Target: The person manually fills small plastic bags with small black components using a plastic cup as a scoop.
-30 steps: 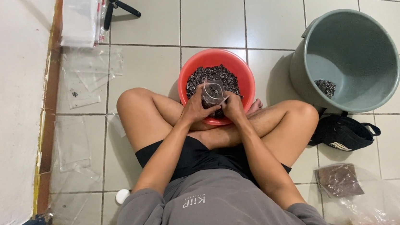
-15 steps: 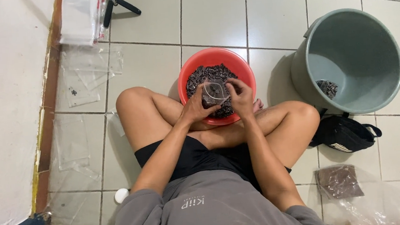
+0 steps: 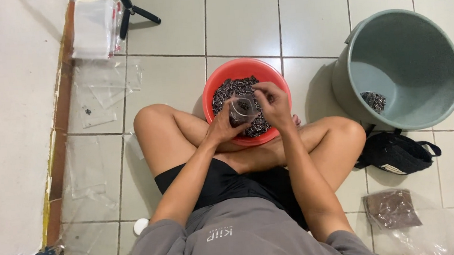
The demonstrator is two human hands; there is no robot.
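You are sitting cross-legged on a pale tiled floor [image 3: 239, 22], and your left hand [image 3: 221, 127] is curling closed around a small clear plastic pouch [image 3: 243, 108], gripping it from its left side with the mouth pointing up and away from you, so its long axis is running roughly upright between your two hands. Your right hand [image 3: 273, 104] is hovering just to the right of and above that pouch, fingers pinched together at its top edge; whether it is holding a few seeds or only the pouch rim is too small to tell. Both hands are working directly over the round red plastic basin [image 3: 218, 84], which is sitting just beyond your crossed shins and holding a heap of dark striped seeds [image 3: 229, 89] right beneath your knuckles, so the right hand is the nearer one to the heap. Well off to the right of your right hand a large grey-green plastic bucket [image 3: 427, 33] is standing with a small dark pile at its bottom, and a black fabric bag [image 3: 396, 153] is lying at its foot. Far to the left of your left hand, clear empty plastic bags [image 3: 95, 95] are lying flat along a white wall [image 3: 3, 136]
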